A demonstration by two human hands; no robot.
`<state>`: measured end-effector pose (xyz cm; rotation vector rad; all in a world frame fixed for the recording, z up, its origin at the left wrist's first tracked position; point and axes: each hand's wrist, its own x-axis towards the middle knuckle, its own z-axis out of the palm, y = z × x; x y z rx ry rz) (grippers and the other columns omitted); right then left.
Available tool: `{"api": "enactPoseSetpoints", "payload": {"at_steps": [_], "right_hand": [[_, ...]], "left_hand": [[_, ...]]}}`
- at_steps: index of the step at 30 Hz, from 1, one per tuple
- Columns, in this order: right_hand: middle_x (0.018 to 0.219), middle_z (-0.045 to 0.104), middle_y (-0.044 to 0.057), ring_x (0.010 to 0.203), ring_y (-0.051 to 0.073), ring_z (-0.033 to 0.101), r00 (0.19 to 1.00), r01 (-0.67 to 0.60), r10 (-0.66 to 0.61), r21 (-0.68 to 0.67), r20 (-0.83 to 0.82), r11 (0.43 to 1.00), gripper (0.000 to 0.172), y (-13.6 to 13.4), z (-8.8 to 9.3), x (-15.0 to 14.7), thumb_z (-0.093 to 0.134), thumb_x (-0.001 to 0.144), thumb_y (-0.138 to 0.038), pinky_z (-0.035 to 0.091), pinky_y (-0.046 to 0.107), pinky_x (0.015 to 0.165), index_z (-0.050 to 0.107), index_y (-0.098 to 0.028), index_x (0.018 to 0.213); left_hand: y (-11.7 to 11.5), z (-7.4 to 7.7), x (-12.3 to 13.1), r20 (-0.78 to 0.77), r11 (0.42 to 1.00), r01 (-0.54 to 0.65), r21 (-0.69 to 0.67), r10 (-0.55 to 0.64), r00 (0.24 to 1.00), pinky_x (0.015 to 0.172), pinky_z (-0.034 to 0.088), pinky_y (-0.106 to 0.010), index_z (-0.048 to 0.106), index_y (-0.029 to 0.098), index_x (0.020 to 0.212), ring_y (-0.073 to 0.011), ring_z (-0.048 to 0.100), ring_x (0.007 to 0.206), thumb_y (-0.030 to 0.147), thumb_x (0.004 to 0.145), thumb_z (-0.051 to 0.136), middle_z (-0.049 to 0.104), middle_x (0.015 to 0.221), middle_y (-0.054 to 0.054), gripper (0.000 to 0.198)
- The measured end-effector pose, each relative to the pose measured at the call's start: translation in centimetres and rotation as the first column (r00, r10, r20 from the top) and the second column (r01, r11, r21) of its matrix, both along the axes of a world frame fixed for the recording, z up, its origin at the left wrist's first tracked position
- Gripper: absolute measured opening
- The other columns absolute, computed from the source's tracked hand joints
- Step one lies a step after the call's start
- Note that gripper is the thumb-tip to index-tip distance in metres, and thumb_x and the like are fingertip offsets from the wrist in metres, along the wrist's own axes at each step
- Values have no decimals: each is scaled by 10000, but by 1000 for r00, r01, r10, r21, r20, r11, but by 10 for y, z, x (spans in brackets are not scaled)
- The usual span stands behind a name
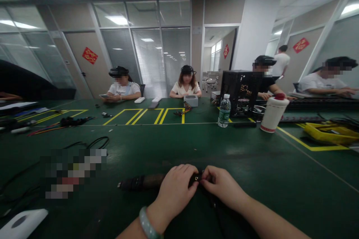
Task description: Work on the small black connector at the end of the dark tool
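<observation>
A dark, tube-shaped tool, which looks like an electric screwdriver (148, 182), lies across the near part of the green table (157, 149), its metal tip pointing left. My left hand (178, 186) is wrapped over its rear end, thumb and fingers closed round it. Close against that end, my right hand (221, 183) pinches a small dark piece, apparently the cable's plug; the fingertips partly hide it. A dark cable (214, 205) runs down from beneath my right hand toward the near edge.
A blurred-out strip (75, 175) and black cords lie left, near a white device (24, 224). Ahead stand a water bottle (224, 111), a white cup (274, 114) and a black computer case (238, 91). A yellow tray (331, 134) is at right. Several people sit across the table.
</observation>
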<state>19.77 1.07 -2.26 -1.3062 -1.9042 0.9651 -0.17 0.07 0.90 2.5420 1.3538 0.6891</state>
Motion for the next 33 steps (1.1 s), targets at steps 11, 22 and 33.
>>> {"api": "enactPoseSetpoints", "payload": {"at_steps": [11,22,33], "right_hand": [[759,670,-21,678,128,604,1000,6,-6,1,22,1000,29,-3,6,0,622,844,-176,407,187,580,647,-180,830],[762,673,-22,681,134,614,1000,-6,6,-17,-5,1000,39,-2,4,1,617,856,-189,415,193,578,651,-187,837],[737,662,-22,667,130,607,1000,1,-1,-11,-10,1000,33,-2,3,0,621,853,-190,412,188,574,640,-176,831]], "left_hand": [[2,-1,0,-22,1000,29,8,-29,999,874,401,-352,587,243,935,-200,559,975,129,855,561,630,1052,8,142],[0,0,1,-21,1000,3,3,-3,1000,890,402,-357,592,242,953,-203,562,981,171,860,594,628,1055,5,117],[1,-1,1,-22,1000,0,-10,0,1000,823,404,-346,578,234,980,-203,562,919,155,852,572,627,987,-2,151]]}}
